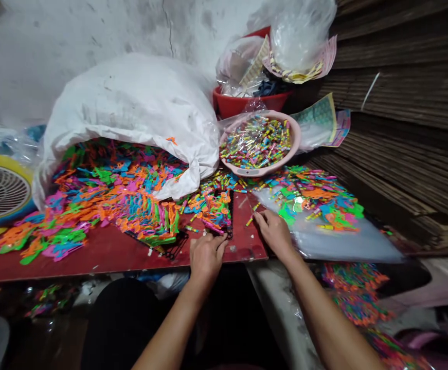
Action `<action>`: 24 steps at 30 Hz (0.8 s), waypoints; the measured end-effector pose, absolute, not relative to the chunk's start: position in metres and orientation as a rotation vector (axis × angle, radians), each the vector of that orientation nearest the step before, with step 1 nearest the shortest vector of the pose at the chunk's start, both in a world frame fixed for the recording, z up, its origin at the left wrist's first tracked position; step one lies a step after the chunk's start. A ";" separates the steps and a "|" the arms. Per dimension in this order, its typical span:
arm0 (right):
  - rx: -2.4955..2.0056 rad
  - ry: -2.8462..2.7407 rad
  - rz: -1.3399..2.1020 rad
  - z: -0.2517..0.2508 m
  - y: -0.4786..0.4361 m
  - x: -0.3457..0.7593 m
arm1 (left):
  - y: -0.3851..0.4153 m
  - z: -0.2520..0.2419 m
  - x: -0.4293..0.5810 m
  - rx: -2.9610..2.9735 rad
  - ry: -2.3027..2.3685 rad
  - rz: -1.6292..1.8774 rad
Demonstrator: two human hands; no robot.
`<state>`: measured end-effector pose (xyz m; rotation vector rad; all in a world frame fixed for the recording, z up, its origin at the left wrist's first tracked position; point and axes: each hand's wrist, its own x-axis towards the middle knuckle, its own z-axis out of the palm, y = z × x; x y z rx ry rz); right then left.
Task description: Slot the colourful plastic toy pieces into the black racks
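Note:
My left hand (205, 256) is at the red table's front edge, its fingers closed at the near end of a black plastic rack (230, 216). Orange, blue, green and pink plastic pieces (214, 209) lie along that rack. My right hand (275, 232) pinches a small yellow-and-pink striped stick (252, 215) between thumb and fingertips, just right of the rack. Left of my hands, a second black rack (175, 247) lies partly under rows of bright plastic pieces (146, 213). A loose striped stick (191, 229) rests near my left fingers.
A white sack (131, 97) spills coloured pieces onto the red table (108, 254). Behind my hands stands a pink basin (295, 134) of striped sticks. Clear plastic bags (343, 244) under more pieces lie right, beside stacked cardboard (409, 139). A fan (3, 190) is left.

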<state>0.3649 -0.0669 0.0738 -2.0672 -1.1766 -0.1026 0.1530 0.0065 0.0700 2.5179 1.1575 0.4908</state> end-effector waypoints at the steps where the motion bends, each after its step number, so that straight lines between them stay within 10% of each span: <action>1: -2.050 -1.174 -0.105 0.074 -0.073 0.371 | 0.007 0.068 0.152 2.530 1.147 0.497; 24: -2.927 -1.118 -0.076 0.102 -0.087 0.415 | 0.013 0.053 0.146 2.503 1.026 0.670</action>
